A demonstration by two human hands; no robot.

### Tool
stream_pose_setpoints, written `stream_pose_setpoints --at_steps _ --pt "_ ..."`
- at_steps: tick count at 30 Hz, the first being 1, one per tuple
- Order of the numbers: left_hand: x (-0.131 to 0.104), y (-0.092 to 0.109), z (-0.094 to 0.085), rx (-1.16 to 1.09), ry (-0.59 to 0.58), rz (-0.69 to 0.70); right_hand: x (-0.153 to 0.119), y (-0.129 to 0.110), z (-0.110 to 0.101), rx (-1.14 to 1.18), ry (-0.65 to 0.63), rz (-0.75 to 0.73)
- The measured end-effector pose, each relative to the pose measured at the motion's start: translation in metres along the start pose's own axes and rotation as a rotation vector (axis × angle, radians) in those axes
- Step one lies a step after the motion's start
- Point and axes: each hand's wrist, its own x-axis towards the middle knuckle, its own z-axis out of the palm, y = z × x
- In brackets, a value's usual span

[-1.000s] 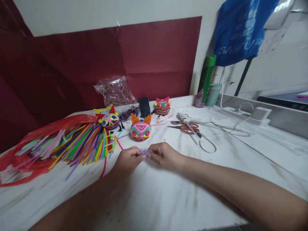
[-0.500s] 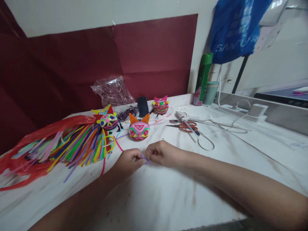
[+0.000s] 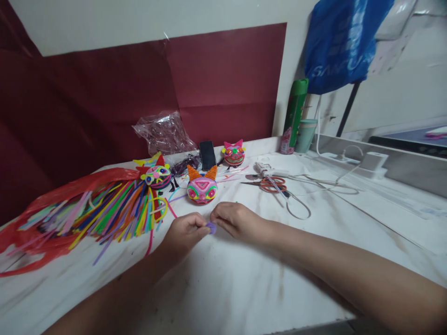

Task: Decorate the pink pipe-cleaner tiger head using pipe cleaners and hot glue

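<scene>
Between thumb and finger, my left hand [image 3: 188, 231] pinches a small purple coil [image 3: 211, 227] above the marbled table. The fingertips of my right hand [image 3: 234, 220] are pressed together at the coil's upper right edge; whether they grip it is hard to make out. Just beyond my hands sits a pink animal head with orange ears [image 3: 202, 188]. Further left lies a head with red ears [image 3: 157, 177], and a third head with pink ears [image 3: 233, 153] stands at the back.
Many coloured pipe cleaners [image 3: 115, 209] spread over a red plastic bag [image 3: 87, 179] at the left. Orange-handled scissors [image 3: 273, 184], a glue gun [image 3: 264, 169] and cables lie right of centre. A phone [image 3: 207, 155], green can [image 3: 296, 109] and cup [image 3: 306, 135] stand behind.
The purple piece now shows as a round coil at my left fingertips. My right hand has shifted slightly, its fingers now at the coil's upper edge.
</scene>
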Motion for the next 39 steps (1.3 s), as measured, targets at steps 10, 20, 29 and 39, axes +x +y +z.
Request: stream_pose_setpoints --at_steps 10,20,29,39 --pt "-0.002 -0.013 0.002 -0.274 0.124 0.003 0.000 -0.014 0.013 0.287 0.044 0.355" --pt "-0.003 -0.003 0.002 -0.109 0.267 0.130 0.003 -0.017 0.018 0.552 0.175 0.508" --pt "-0.009 0.009 -0.003 0.156 0.273 0.364 0.003 -0.017 0.014 0.827 0.141 0.513" --pt "0.004 -0.009 -0.004 -0.043 -0.075 0.070 0.004 0.016 0.035 1.268 0.041 0.669"
